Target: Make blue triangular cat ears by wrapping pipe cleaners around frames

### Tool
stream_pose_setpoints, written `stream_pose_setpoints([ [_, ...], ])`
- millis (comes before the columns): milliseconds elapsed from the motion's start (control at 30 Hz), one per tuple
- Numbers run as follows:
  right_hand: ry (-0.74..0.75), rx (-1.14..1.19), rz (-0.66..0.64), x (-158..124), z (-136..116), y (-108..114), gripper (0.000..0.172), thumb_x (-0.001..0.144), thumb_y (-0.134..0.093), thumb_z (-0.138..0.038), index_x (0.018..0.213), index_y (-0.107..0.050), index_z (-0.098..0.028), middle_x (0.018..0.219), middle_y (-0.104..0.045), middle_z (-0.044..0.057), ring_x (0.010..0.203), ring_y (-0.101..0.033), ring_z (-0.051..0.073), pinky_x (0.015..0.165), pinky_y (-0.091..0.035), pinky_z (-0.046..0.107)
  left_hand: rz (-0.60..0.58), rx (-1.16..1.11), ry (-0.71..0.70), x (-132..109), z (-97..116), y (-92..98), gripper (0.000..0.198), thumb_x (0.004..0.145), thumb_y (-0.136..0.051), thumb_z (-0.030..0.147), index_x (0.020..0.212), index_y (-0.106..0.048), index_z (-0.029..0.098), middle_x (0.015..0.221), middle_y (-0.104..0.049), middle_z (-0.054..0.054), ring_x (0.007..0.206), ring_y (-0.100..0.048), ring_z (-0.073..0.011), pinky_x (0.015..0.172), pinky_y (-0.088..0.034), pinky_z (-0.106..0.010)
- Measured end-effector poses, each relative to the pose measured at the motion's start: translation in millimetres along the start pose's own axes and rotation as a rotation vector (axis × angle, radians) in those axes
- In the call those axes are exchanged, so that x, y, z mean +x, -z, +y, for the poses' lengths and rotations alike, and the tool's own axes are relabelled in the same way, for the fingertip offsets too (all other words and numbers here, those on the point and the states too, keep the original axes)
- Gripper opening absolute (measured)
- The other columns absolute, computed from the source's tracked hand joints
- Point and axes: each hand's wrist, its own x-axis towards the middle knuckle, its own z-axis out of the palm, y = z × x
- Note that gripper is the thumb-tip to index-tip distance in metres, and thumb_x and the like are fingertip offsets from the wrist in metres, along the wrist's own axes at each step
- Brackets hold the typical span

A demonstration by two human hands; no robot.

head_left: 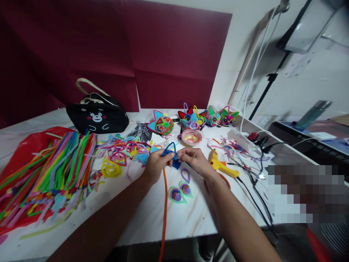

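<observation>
My left hand (pixel 155 164) pinches a blue pipe cleaner (pixel 171 144), which bends up in a loop above the fingers. At its other side my right hand (pixel 196 162) grips the blue piece too, fingertips pressed together. An orange pipe cleaner (pixel 165 209) hangs down from beside my left hand past the table's front edge; whether that hand holds it I cannot tell. Below the hands lie a purple pipe-cleaner loop (pixel 185 175) and two teardrop coils with pale green rims, a left one (pixel 176 195) and a right one (pixel 186 189).
Loose pipe cleaners (pixel 60 163) cover a red bag at left, beside a black bag (pixel 99 116). A yellow glue gun (pixel 223 168) with a cord lies right of my hands. Behind stand a pink bowl (pixel 191 137) and several colourful eared ornaments (pixel 163 125).
</observation>
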Motion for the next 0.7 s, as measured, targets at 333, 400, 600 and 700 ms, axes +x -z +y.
stream_pose_setpoints([
  [333, -0.072, 0.302, -0.154, -3, -1, 8, 0.025, 0.066, -0.074, -0.033, 0.084, -0.068, -0.016, 0.073, -0.069, 0.003, 0.062, -0.061, 0.013, 0.055, -0.046, 0.023, -0.102, -0.236, 0.173, -4, 8, -1.2, 0.014, 0.068, -0.068, 0.025, 0.068, -0.062, 0.012, 0.061, -0.059, -0.001, 0.050, -0.046, -0.0068, 0.049, -0.034, -0.021],
  [400, -0.026, 0.272, -0.112, -2, 0, 4, 0.025, 0.065, -0.076, -0.034, 0.082, -0.068, -0.017, 0.070, -0.068, 0.002, 0.062, -0.061, 0.012, 0.057, -0.047, 0.024, -0.106, -0.242, 0.176, -4, 8, -1.2, 0.014, 0.068, -0.068, 0.024, 0.067, -0.062, 0.012, 0.062, -0.060, -0.002, 0.051, -0.046, -0.0070, 0.049, -0.034, -0.021],
  [600, 0.037, 0.241, -0.057, 2, 10, 1, 0.026, 0.065, -0.075, -0.037, 0.083, -0.070, -0.019, 0.069, -0.068, 0.002, 0.062, -0.062, 0.013, 0.056, -0.048, 0.024, -0.117, -0.250, 0.171, -3, 10, -0.5, 0.013, 0.068, -0.068, 0.023, 0.066, -0.062, 0.012, 0.060, -0.059, -0.002, 0.051, -0.046, -0.0071, 0.047, -0.034, -0.021],
  [700, 0.046, 0.247, -0.054, 3, 16, 2, 0.023, 0.066, -0.075, -0.035, 0.083, -0.071, -0.019, 0.070, -0.069, 0.002, 0.062, -0.063, 0.013, 0.058, -0.048, 0.025, -0.119, -0.256, 0.179, -4, 10, 0.2, 0.012, 0.067, -0.068, 0.023, 0.067, -0.062, 0.012, 0.062, -0.060, -0.002, 0.050, -0.046, -0.0067, 0.047, -0.033, -0.021],
])
